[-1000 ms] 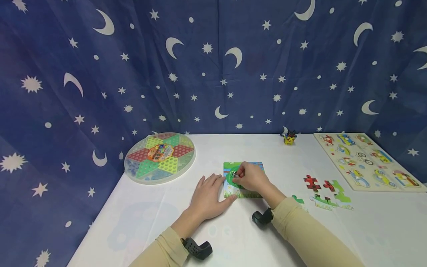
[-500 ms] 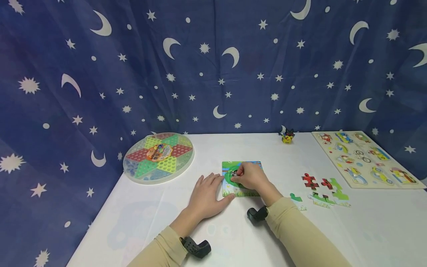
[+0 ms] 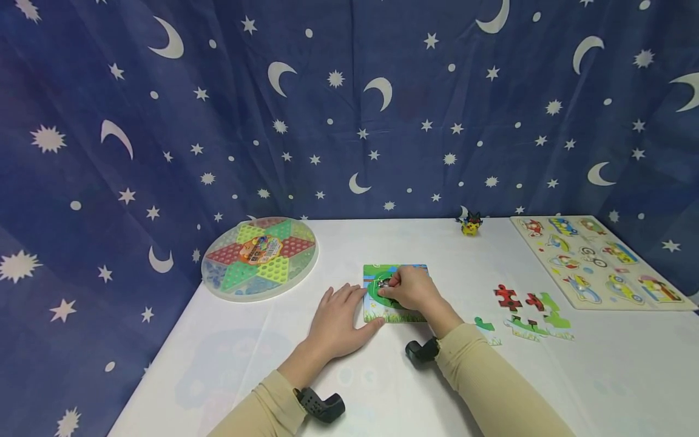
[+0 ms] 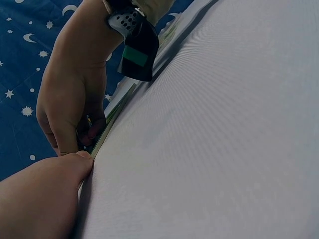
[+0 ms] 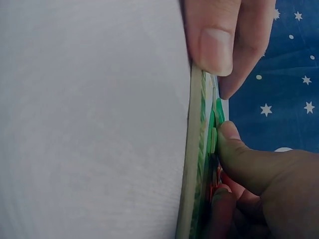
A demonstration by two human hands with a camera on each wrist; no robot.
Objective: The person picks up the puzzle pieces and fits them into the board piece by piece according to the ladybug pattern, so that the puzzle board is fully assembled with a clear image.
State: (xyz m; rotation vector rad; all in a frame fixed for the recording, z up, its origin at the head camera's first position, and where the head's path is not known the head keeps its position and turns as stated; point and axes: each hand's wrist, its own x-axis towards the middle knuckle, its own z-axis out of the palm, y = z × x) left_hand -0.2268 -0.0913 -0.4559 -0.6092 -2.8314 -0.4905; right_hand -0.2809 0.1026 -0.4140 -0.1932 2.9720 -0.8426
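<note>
A small square jigsaw board [image 3: 403, 317] with a green, blue and grassy picture lies on the white table. My left hand [image 3: 340, 323] rests at its left side, fingers extended to the left edge and thumb on the near edge. Over the middle of the board, my right hand [image 3: 413, 290] pinches a jigsaw piece [image 3: 384, 283] with black, white and green on it. In the right wrist view, the right thumb [image 5: 237, 144] presses against green piece edges that stand slightly proud of the board. The right fingers hide much of the board's upper right.
Several loose jigsaw pieces [image 3: 508, 298], red and green, lie right of the board. A wooden peg puzzle [image 3: 573, 276] stands farther right. Chinese checkers [image 3: 261, 285] sits at the back left, and a small yellow-and-black figurine [image 3: 471, 225] near the back edge, before a starry curtain [image 3: 327, 176].
The right hand shifts only slightly, and the piece under its fingertips sits a little differently on the board. The left hand stays in place; the head view moved a little.
</note>
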